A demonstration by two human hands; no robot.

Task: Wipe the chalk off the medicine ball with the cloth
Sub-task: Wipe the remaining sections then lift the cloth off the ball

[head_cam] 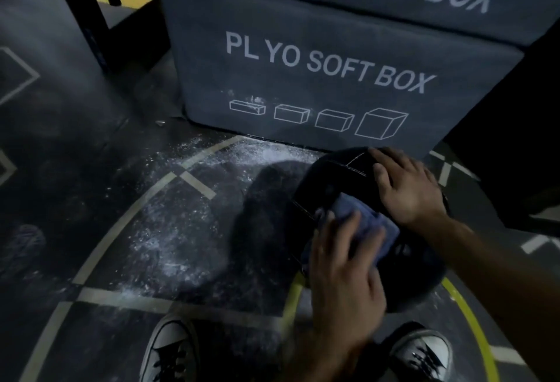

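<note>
A black medicine ball [328, 177] sits on the gym floor at the lower right, just in front of the soft box. A blue cloth [386, 230] lies on the ball's near upper side. My left hand [342, 269] lies flat over the cloth and presses it against the ball, slightly blurred by motion. My right hand [406, 190] rests on top of the ball with its fingers spread. Both hands hide much of the ball's top, so I cannot tell if there is chalk on it.
Stacked grey "PLYO SOFT BOX" blocks [303, 78] stand right behind the ball. White chalk powder [181, 230] is scattered over the dark floor to the left. Black rack legs [91, 18] stand at the upper left. My shoes [172, 348] are at the bottom edge.
</note>
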